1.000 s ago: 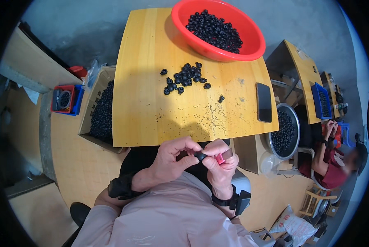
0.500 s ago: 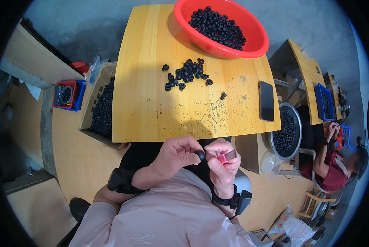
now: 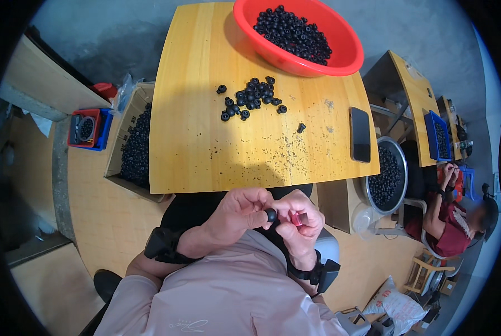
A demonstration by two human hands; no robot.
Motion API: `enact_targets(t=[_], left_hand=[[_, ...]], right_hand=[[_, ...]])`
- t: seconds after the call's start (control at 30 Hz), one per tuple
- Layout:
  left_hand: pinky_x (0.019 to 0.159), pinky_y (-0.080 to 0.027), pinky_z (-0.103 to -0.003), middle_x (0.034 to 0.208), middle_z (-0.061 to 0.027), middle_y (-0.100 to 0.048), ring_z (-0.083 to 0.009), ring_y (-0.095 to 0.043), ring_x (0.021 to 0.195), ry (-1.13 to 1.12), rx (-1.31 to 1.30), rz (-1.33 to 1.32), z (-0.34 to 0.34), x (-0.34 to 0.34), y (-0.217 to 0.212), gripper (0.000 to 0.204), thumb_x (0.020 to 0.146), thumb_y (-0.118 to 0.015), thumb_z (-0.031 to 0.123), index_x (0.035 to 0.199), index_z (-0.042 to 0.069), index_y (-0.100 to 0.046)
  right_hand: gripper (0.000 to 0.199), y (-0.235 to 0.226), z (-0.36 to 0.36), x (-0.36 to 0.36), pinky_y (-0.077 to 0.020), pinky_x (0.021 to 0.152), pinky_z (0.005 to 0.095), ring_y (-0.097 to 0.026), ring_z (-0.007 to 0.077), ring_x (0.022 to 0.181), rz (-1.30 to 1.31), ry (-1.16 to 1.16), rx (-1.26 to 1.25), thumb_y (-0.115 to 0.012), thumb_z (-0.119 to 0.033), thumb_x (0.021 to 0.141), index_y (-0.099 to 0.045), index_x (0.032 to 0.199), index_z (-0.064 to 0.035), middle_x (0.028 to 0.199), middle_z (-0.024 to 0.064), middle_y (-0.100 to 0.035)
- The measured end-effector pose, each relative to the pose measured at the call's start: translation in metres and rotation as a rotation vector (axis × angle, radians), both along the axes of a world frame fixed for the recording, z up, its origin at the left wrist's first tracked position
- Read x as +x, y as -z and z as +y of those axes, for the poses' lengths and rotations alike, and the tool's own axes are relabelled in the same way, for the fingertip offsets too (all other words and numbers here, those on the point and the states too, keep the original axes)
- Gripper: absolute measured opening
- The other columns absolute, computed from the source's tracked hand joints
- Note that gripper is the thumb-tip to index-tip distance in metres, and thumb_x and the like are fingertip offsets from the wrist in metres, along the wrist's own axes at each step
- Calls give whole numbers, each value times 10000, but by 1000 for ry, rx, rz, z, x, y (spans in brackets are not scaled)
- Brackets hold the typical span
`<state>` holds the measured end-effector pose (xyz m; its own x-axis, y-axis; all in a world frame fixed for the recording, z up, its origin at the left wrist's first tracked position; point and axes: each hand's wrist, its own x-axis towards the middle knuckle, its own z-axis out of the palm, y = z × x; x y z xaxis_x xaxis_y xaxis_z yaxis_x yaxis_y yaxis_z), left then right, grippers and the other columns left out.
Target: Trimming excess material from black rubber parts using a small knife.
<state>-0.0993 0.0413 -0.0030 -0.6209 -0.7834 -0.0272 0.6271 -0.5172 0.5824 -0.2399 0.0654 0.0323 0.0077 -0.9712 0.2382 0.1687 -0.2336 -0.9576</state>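
While the left hand point(image 3: 236, 215) is pinching a rounded black part point(image 3: 271, 215) between clamped thumb and index finger, the right hand point(image 3: 299, 224) is curling its fingers around a small red tool point(image 3: 297, 219); whether its fingertips are also touching the part, one cannot tell. Both hands are meeting just off the near edge of the table point(image 3: 189, 123), above the lap, an arrangement that is probably steadying the part close to the body and in clear sight. Beyond them, a loose cluster of black parts point(image 3: 250, 98) is lying on the table, seemingly within easy reach, and a single black piece point(image 3: 301, 128) is resting apart, near scattered dark crumbs point(image 3: 287, 154). A red basin point(image 3: 340, 59) at the far edge is holding many similar parts, its raised wall presumably containing them. A dark phone point(image 3: 360, 134) is lying near the right edge, well apart from the cluster.
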Motion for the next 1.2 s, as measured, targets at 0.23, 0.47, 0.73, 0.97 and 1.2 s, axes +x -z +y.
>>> enact_targets(t=[0.23, 0.47, 0.73, 0.97, 1.2], left_hand=[[601, -391, -168, 779, -19, -557, -57, -503, 686, 2, 14, 20, -3, 0, -4, 181, 784, -650, 129, 871, -2, -560], [605, -396, -175, 783, -23, -561, -57, -504, 683, 38, 33, -53, -1, 3, -5, 189, 797, -636, 142, 886, -8, -562], [583, -364, -215, 701, -36, -528, -89, -475, 636, 4, 14, -7, -1, 0, -3, 271, 810, -627, 253, 792, 0, -533], [587, -374, -190, 708, -7, -516, -65, -465, 640, 85, 49, 3, 2, 3, -1, 210, 786, -651, 170, 855, -2, -554], [600, -367, -217, 712, -32, -510, -102, -467, 638, 115, 74, 57, 1, 3, -6, 265, 779, -656, 223, 835, -9, -541]], right_hand=[[255, -4, -4, -6, -360, 531, 224, -451, 103, 583, 156, -35, -43, -700, -64, 701, -611, 924, 20, 704, 38, -509], [199, 2, 1, -2, -363, 509, 222, -471, 105, 577, 89, -5, 56, -699, -45, 700, -621, 868, 29, 692, 39, -525], [187, 5, 1, -9, -306, 524, 208, -356, 67, 582, 6, 90, 67, -665, -51, 722, -618, 882, 34, 674, -8, -431], [70, -8, -6, -6, -421, 491, 207, -533, 88, 562, 181, -70, -31, -632, 15, 747, -587, 791, 47, 680, 57, -520], [160, -7, 2, -9, -348, 543, 207, -378, 88, 553, 32, 91, 133, -528, -44, 793, -558, 933, 27, 673, 37, -495]])
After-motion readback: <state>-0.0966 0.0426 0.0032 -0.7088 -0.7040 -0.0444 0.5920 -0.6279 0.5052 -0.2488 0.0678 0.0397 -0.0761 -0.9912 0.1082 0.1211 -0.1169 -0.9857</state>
